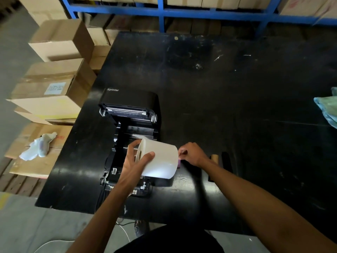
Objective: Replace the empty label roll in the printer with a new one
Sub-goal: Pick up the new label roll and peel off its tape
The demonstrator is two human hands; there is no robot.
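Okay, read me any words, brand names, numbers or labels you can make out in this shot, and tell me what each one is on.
"Xprinter": white lettering on the raised lid of the black printer.
Pale sticker on the cardboard box left of the table: print is there, too blurred to read.
Reddish marking on the flat carton beside the crumpled cloth: unreadable.
New label roll: no text visible.

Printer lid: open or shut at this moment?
Open. The printer lid is swung up and back, exposing the roller bar and the empty roll bay, while the left hand holds the new label roll over it.
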